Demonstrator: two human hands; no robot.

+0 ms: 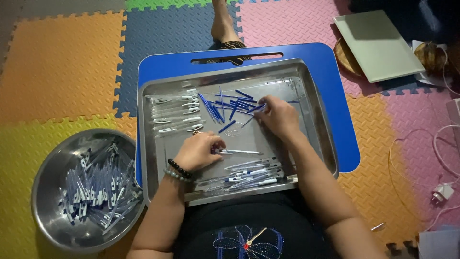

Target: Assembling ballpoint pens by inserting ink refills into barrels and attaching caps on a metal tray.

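Observation:
My left hand [200, 150] rests in the steel tray [316, 115], fingers closed around a clear pen barrel [242, 152] that points right. My right hand [277, 115] reaches into the pile of blue pen refills [229, 106] at the tray's far middle and pinches one thin refill at its fingertips. Clear pen barrels with white caps [178, 114] lie in rows at the tray's far left. Several assembled pens [251, 176] lie along the near edge. The tray sits on a blue lap table [335, 72].
A round steel bowl [48, 168] holding several finished pens stands on the foam floor mats at my left. A pale flat board [378, 43] lies at the far right, and white cables with a charger [443, 192] trail along the right. A bare foot [223, 24] shows beyond the table.

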